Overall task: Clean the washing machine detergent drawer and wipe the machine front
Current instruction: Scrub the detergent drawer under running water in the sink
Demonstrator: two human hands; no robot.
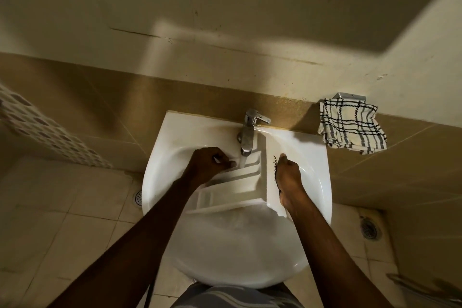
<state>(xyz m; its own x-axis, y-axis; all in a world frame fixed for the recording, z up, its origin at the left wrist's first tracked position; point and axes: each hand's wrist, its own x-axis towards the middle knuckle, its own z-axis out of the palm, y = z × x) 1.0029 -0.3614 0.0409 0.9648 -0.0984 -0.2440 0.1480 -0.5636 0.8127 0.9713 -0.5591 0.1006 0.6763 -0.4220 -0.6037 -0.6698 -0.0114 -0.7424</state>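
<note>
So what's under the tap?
Water runs onto the white detergent drawer, which the right hand grips in the sink. The sink beneath the drawer is covered.

The white ceramic washbasin (175,132) before me bears a chrome tap (248,132) on its rim and a white plastic detergent drawer (225,195) inside.

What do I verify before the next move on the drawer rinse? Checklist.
1. Water: the tap runs onto the detergent drawer: ok.
2. Grip: the right hand holds the drawer's front panel: ok.
3. Position: the drawer is held over the sink: ok.
4. Tool: the left hand pinches a small white item; whether it is a brush: cannot tell.
5. Compartments free of residue: cannot tell.
6. Wiping: the checked cloth hangs beside the sink: ok.
</note>
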